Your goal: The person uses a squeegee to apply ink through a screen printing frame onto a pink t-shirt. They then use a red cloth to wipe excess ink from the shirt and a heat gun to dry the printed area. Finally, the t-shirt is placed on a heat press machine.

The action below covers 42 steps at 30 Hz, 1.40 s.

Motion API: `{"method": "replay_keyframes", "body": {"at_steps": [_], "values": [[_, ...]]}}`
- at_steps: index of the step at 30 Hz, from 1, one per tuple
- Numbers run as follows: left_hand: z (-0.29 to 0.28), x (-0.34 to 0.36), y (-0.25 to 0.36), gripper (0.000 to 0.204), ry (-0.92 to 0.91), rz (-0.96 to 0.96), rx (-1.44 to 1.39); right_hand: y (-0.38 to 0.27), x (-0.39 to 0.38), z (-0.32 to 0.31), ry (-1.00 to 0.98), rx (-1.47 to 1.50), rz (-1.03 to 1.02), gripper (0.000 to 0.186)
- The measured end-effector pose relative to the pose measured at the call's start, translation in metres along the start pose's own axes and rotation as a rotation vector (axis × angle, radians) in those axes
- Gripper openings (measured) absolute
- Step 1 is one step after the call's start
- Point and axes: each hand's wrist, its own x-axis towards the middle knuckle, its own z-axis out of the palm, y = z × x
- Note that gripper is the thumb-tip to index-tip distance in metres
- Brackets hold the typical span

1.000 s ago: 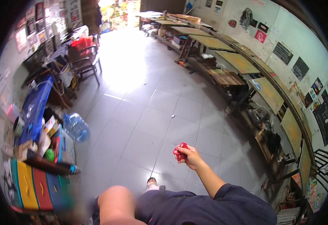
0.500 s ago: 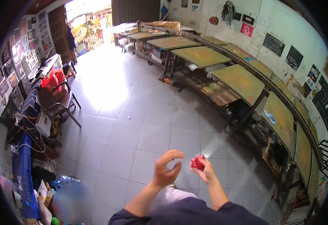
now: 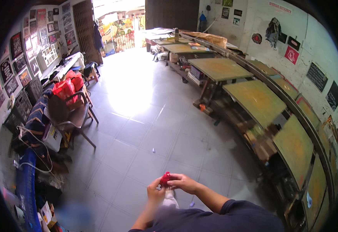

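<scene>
Both hands come together in front of the person's body: the left hand [image 3: 154,190] curls its fingers around one side of a small red object [image 3: 164,179], and the right hand [image 3: 184,183] pinches its other side between thumb and fingers. The red object is held above the floor, to the right of the brown armchair [image 3: 74,117] and nearer the person than the chair is; its finer shape is too small to tell. A dark sleeve [image 3: 234,208] covers the upper right arm. On the grey tiled floor [image 3: 134,174], a small white scrap [image 3: 153,150] lies to the right of the chair. A red bag [image 3: 64,89] shows just behind the chair's armrest, and a white cord [image 3: 50,164] loops down on the chair's near side, close to a long blue covering [image 3: 27,189]. Well to the right of the chair, a row of greenish, stained worktops [image 3: 256,101] runs along the wall, with dark boards [image 3: 316,76] and a hanging checked cloth [image 3: 273,34] above. Beyond the chair, toward the far end, a folding gate [image 3: 85,29] stands beside a bright doorway [image 3: 118,33]
</scene>
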Motion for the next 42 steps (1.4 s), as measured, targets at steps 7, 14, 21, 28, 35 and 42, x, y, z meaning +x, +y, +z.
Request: {"method": "replay_keyframes", "body": {"at_steps": [7,14,21,28,35,42], "values": [[0.038,0.226,-0.012,0.028,-0.344,-0.04,-0.164,-0.103,0.108,-0.118,0.231,0.088,0.002,0.042],[0.127,0.432,-0.024,0.033,-0.606,-0.059,-0.085,-0.184,0.223,-0.258,0.15,0.46,-0.183,0.039],[0.142,0.621,-0.068,0.022,-0.395,-0.164,-0.256,-0.303,0.389,-0.358,0.266,0.199,-0.082,0.031],[0.085,0.763,-0.125,0.013,0.02,-0.463,-0.527,-0.395,0.574,-0.405,0.099,0.223,-0.05,0.028],[0.047,0.945,-0.21,0.024,0.114,-0.674,-0.656,-0.462,0.767,-0.451,-0.007,0.095,-0.02,0.031],[0.073,1.143,-0.219,0.035,-0.253,-0.583,-0.713,-0.562,0.894,-0.509,0.117,-0.05,-0.287,0.049]]}}
